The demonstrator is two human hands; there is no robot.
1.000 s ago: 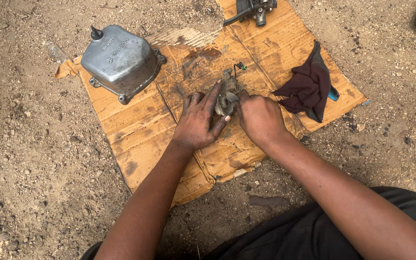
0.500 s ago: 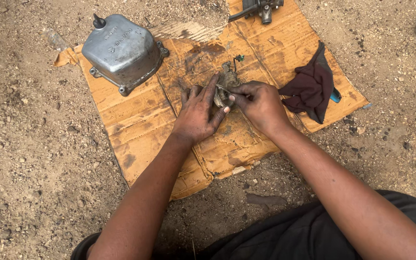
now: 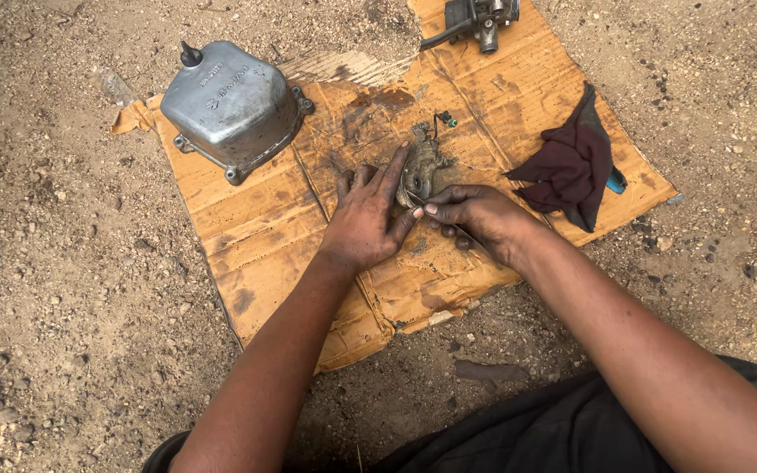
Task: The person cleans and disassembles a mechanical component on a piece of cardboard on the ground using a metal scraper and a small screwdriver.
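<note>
Since a second ago, left hand (image 3: 365,219) flattened beside grimy metal part (image 3: 420,171) on cardboard (image 3: 247,228); right hand (image 3: 475,215) now pinches its near edge, steadier hold.

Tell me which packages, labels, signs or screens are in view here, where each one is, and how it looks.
Flattened cardboard sheet: on the dirt ground under both hands, brown, stained, torn at the edges.
Raised lettering on the grey metal engine cover: upper left corner of the cardboard, cast into the domed top, same grey colour.
No signs or screens.
</note>
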